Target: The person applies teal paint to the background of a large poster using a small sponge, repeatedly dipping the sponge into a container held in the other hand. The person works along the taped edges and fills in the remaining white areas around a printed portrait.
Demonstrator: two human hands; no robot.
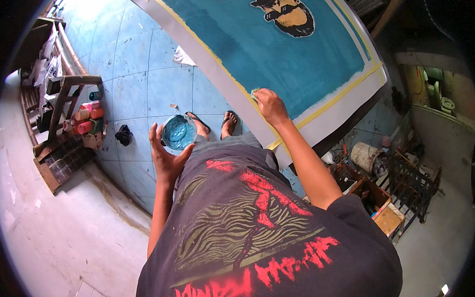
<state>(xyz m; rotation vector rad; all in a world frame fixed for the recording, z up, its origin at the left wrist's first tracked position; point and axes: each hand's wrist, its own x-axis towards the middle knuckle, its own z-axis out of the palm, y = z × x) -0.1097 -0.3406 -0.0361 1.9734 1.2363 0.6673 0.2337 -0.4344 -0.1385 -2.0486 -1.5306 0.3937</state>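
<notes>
Hands hold paint bowl [178, 132] and sponge [255, 91] at canvas [262, 50].

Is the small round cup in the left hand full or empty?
Not empty: the small round cup held by the left hand shows wet blue paint inside; exact level unclear.

A large rectangular teal banner [283, 50] with white border and yellow tape lines lies ahead.

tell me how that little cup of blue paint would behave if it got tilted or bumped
The cup looks small and light, so the left hand carries it easily. It is open-topped and seems nearly full of wet blue paint, so a tilt would probably spill. Its paint-smeared rim may be slippery.
</notes>
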